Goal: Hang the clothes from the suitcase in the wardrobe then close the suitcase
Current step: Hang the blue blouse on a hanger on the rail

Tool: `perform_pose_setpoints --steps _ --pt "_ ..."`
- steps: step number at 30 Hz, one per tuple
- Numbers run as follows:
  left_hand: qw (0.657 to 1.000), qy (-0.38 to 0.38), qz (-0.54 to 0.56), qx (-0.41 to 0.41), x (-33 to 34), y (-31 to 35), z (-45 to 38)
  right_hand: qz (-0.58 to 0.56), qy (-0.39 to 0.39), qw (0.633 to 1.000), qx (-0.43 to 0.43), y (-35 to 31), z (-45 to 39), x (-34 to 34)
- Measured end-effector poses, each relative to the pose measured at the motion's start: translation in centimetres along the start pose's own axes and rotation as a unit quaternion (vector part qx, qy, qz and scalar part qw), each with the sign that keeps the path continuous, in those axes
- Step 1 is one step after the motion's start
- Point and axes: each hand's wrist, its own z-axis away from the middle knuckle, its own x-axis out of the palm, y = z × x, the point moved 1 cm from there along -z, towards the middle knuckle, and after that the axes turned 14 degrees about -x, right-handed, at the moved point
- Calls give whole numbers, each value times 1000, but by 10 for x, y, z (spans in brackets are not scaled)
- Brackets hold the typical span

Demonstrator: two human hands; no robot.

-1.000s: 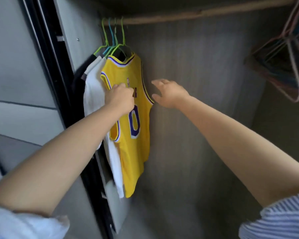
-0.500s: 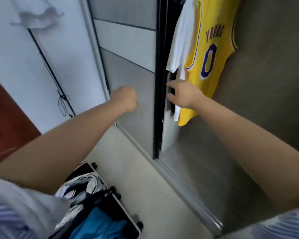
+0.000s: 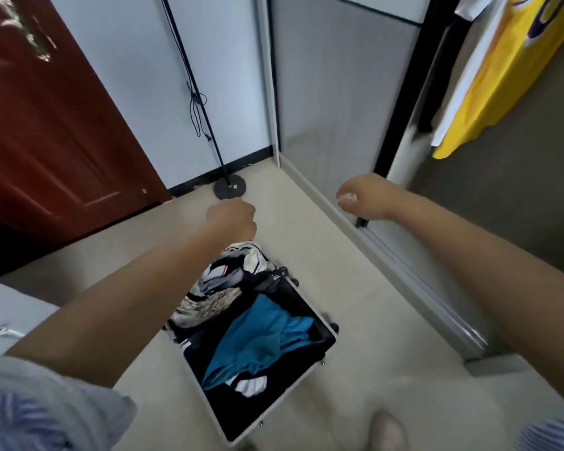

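An open suitcase (image 3: 311, 366) lies on the floor below my arms. Inside it are a blue garment (image 3: 261, 340), a black-and-white garment (image 3: 238, 265) and a patterned one (image 3: 209, 304). My left hand (image 3: 233, 219) hovers above the suitcase's far end with fingers curled into a fist, holding nothing. My right hand (image 3: 362, 196) hangs in the air near the wardrobe's bottom rail, fingers loosely curled, empty. A yellow jersey (image 3: 502, 76) and a white shirt (image 3: 463, 60) hang in the wardrobe at the upper right.
The grey sliding wardrobe door (image 3: 339, 92) stands ahead, its floor track (image 3: 414, 281) running to the right. A red-brown door (image 3: 46, 109) is at left. A black stand with a round base (image 3: 230, 188) and cable stands by the wall. My foot (image 3: 388, 431) shows at the bottom.
My view has swung down from the wardrobe rail to the floor and suitcase. Both hands have left the hanging yellow jersey and dropped low, empty.
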Motion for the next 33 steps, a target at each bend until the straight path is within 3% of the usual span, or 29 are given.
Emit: perform_pose_setpoints --steps 4,12,17,20,25,33 --pt "999 -33 17 12 82 -59 4 -49 -36 998 31 -40 -12 96" --pt "978 -208 -18 13 298 -127 12 -171 -210 957 100 -92 -30 316" --pt "963 -268 -27 -13 416 -140 7 -258 -223 929 140 -101 -44 438" --pt "959 -280 -16 -31 487 -137 -14 -250 -226 929 154 -97 -53 523" --pt "961 -270 -6 -56 599 -122 -37 -125 -291 946 74 -85 -68 629" --pt "964 -256 -6 -77 736 -137 -70 -176 -223 954 93 -62 -116 739"
